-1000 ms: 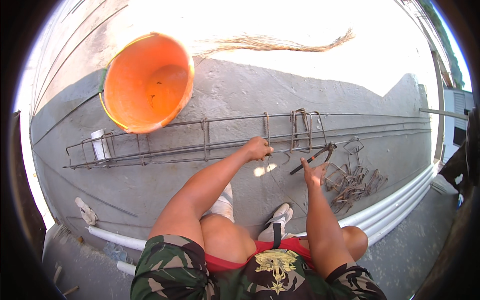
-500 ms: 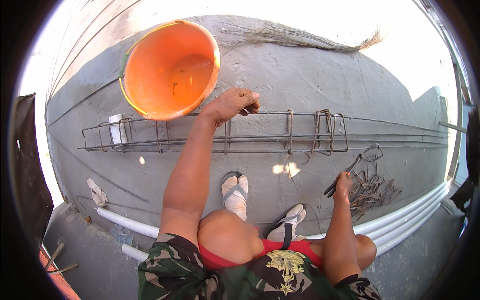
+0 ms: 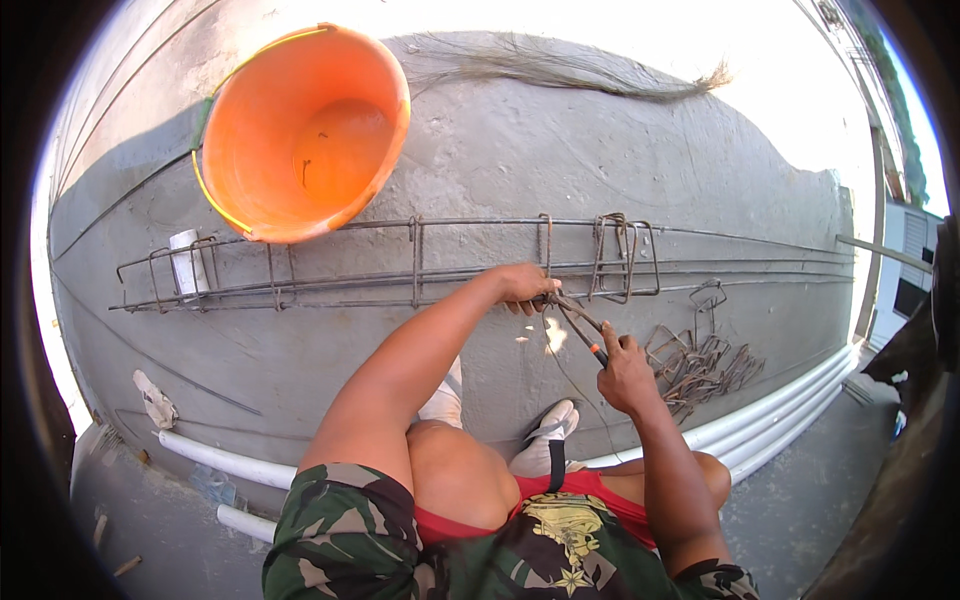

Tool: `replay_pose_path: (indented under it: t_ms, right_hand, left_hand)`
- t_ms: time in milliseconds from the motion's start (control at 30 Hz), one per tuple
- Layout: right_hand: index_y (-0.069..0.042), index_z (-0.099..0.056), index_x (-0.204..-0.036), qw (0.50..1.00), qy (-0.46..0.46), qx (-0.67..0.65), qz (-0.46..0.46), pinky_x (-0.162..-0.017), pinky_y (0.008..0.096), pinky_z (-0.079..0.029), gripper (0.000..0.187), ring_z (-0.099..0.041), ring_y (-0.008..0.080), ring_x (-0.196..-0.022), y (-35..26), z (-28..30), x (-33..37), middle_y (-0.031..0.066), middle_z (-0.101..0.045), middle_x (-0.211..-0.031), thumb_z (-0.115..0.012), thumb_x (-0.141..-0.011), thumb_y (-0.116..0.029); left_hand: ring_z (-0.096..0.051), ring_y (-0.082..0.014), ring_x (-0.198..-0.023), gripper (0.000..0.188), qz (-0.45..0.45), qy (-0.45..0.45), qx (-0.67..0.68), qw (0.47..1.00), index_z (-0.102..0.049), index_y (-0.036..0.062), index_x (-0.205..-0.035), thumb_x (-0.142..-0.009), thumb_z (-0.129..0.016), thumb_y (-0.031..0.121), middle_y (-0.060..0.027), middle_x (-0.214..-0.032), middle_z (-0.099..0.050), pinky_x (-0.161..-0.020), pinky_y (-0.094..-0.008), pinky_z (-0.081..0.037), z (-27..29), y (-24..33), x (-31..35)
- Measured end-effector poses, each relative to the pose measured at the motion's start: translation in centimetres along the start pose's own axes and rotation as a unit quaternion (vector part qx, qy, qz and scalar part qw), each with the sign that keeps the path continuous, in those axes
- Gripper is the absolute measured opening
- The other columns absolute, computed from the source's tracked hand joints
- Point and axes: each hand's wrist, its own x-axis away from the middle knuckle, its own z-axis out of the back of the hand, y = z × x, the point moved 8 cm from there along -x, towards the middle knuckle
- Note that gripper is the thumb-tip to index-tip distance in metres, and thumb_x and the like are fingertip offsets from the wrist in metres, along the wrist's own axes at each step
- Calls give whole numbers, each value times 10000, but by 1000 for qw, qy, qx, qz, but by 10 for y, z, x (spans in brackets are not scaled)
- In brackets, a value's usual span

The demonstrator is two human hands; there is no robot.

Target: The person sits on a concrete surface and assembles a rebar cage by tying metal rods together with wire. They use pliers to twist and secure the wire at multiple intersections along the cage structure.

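Note:
A long steel rebar cage (image 3: 470, 265) lies across the grey floor in front of me, with square stirrups around its bars. At the lower end of one stirrup, my left hand (image 3: 524, 286) is closed with its fingertips at the near bar; what they pinch is too small to make out. My right hand (image 3: 627, 373) grips the handles of dark pincers (image 3: 580, 325) with an orange mark. Their jaws meet the bar beside my left fingertips. A thin tie wire (image 3: 572, 385) curves down from this spot toward my foot.
An orange bucket (image 3: 380, 160) stands behind the cage on the left. Loose bent stirrups (image 3: 705, 370) are heaped at the right, near white pipes (image 3: 790, 425). A bundle of thin wire (image 3: 600, 75) lies at the back. A white cylinder (image 3: 188, 262) sits at the cage's left end.
My left hand has come down from above the cage to its near bar. My right hand has swung the pincers left, away from the stirrup heap, to the same spot.

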Motion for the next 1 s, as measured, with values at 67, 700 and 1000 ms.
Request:
replay_pose_path:
  t_ms: [67, 700, 1000]
  right_hand:
    - [-83, -318, -1453, 999, 16, 40, -5, -911, 498, -458, 725, -499, 424, -1111, -5, 1, -1, 233, -484, -1211, -534, -762, -39]
    - [-79, -278, -1478, 981, 2, 186, -60, -967, 682, -317, 570, -264, 506, -1345, -33, 24, 6, 270, -315, -1435, -442, -959, -249]
    - [-70, -332, -1456, 944, 57, 323, -21, -940, 681, -319, 554, -352, 490, -1283, -50, 25, -1, 260, -415, -1348, -427, -974, -326]
  left_hand:
    - [-666, -239, -854, 489, 17, -22, 59, 998, -620, 15, -1110, -977, -439, 450, -123, -998, -669, -746, -391, -517, -7, -7, -5]
    - [-700, -255, -828, 372, 51, -56, 114, 991, -632, 52, -1129, -937, -452, 315, -167, -979, -690, -754, -393, -539, -10, -7, -7]
    - [-707, -251, -780, 320, 58, -60, 129, 988, -676, 64, -1029, -908, -510, 309, -147, -928, -707, -712, -381, -553, -10, -8, -10]
